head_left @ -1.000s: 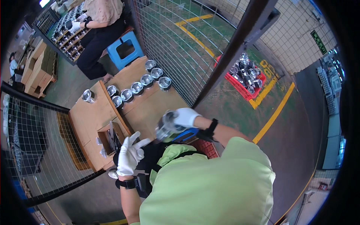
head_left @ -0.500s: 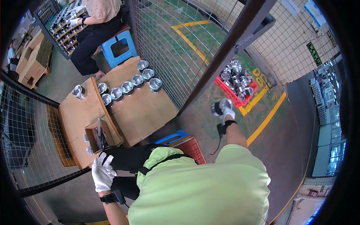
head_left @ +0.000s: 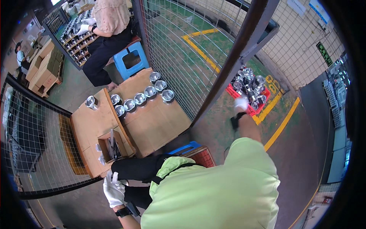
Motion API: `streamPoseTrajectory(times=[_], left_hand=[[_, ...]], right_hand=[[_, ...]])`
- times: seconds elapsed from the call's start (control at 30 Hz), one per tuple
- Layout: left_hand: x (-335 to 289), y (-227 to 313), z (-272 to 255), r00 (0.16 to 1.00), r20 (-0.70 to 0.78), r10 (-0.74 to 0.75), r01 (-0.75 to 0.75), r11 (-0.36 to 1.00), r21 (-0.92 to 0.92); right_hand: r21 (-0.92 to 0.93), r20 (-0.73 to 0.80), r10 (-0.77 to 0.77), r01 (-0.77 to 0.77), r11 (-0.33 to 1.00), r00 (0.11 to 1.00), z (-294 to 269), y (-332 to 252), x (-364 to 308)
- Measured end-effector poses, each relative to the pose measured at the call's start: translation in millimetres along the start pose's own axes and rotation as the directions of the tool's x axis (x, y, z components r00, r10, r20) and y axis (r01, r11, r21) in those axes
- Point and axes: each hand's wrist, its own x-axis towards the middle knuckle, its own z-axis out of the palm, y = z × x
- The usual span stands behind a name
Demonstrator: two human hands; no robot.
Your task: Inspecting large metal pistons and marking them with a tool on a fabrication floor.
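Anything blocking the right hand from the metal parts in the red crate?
Only the near wall of the red crate, which the blurred right hand overlaps in view; the metal parts heap above it. The dark post stands to the left.

Floor: worn grey-green painted concrete (head_left: 291,160), marked with curved and angled yellow lines (head_left: 282,124). Far right: wall of pale square tiles with dark joints (head_left: 295,42), bearing a small green rectangular sign (head_left: 324,54). Right edge: bright, bluish window panes (head_left: 347,152). Left: dark-framed wire-mesh panel (head_left: 34,129); second, silvery mesh panel (head_left: 183,57) at centre, bounded by a thick dark metal post (head_left: 232,63). Between panels: brown board-topped table (head_left: 89,126). Beyond: light-blue plastic stool (head_left: 135,72). Far left: bright white light patch (head_left: 55,2).
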Motion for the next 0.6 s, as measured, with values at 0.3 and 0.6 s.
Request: streamPoseTrajectory(times=[0.3,0.6], left_hand=[[-13,-5,-92,0.967,-0.255,0.023,-0.048,0.994,-0.095],[-30,-81,-194,0.871,-0.485,0.081,-0.247,0.925,-0.289]], right_hand=[[0.733,0.07,-0.935,0.617,0.285,0.348,-49,-195,-225],[0.477,0.221,-0.964,0.847,0.237,0.145,-113,-243,-235]])
